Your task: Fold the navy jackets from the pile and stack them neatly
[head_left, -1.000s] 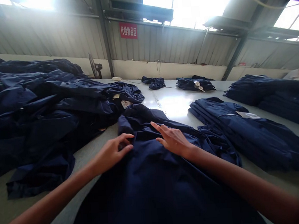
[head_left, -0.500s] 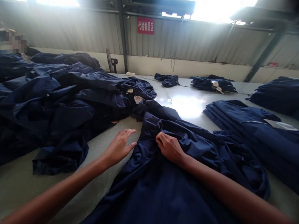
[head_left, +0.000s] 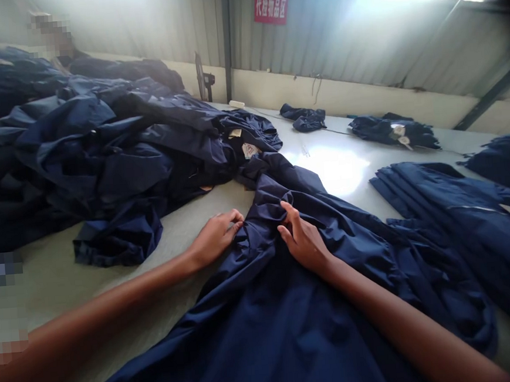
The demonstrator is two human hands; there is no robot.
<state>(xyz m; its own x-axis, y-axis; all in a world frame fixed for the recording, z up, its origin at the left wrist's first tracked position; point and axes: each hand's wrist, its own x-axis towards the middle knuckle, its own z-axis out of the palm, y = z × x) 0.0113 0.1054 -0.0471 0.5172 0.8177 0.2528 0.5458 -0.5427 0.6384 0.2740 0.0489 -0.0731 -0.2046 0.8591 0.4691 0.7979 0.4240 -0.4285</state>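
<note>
A navy garment (head_left: 265,325) is spread on the pale table (head_left: 182,229), running from the bottom edge up to the middle of the view. At its left edge my left hand (head_left: 218,236) pinches a fold of the cloth between thumb and fingers. My right hand (head_left: 301,237) rests over the upper part of the same garment, thumb and index finger apart, its other fingers curled and partly hidden. Gathered creases of cloth lie between the two hands.
A large heap of navy garments (head_left: 137,147) covers the left side. Folded garments (head_left: 441,200) are stacked at the right, with smaller bundles (head_left: 304,118) farther back. A fan (head_left: 204,80) stands by the wall. Part of a person (head_left: 55,42) shows at the upper left.
My left hand, open before, has closed on the garment's left edge. My right hand's fingers have let go of the cloth and spread. The view has tilted down and shifted left.
</note>
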